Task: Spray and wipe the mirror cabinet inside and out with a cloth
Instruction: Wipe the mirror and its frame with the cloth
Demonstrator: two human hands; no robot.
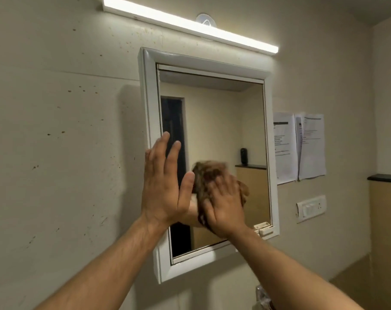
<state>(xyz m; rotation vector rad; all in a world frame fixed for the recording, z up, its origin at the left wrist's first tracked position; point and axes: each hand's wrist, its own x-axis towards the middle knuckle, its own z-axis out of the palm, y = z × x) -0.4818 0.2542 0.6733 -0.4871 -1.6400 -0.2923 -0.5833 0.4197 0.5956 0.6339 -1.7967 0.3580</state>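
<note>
mirror cabinet (148, 90), cloth (203, 175) toward 6 o'clock
left hand (163, 186) flat at 9 o'clock, fingers (165, 144) straight; right hand (223, 204) presses cloth, fingers spread

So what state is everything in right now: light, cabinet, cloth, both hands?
Light bar: lit.
Mirror cabinet: door shut.
Cloth: bunched, pressed against the cabinet door.
Left hand: flat, fingers straight, at the cabinet's left frame.
Right hand: spread over the cloth, pressing it, blurred.
Papers: hanging on the wall.
</note>
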